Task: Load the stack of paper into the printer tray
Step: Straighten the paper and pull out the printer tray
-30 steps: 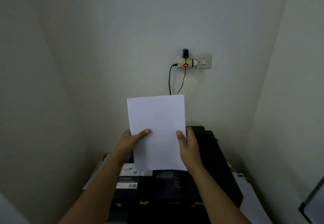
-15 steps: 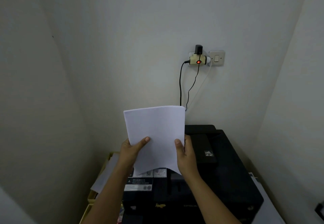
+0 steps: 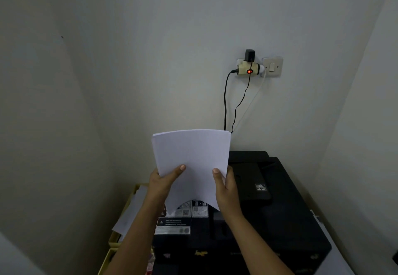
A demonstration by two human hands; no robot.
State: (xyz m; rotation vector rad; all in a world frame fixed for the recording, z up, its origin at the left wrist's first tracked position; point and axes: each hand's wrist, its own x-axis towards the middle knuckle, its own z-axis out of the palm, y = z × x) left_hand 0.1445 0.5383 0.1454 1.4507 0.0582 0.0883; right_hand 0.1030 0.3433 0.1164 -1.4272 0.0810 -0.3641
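Note:
A white stack of paper is held upright and bowed above the black printer. My left hand grips its lower left edge, thumb on the front. Gripping the lower right edge is my right hand, thumb also on the front. The stack's bottom edge curves up over the printer's labelled left part. The paper hides the printer's rear left area; no tray opening is clearly visible.
The printer sits in a narrow corner between pale walls. A wall socket with an adapter and cables is above it, beside a switch. Yellow trays with loose sheets lie to the left.
The view has shifted left and down, showing more of the printer. The stack has bowed and come lower toward the printer, still held in both hands.

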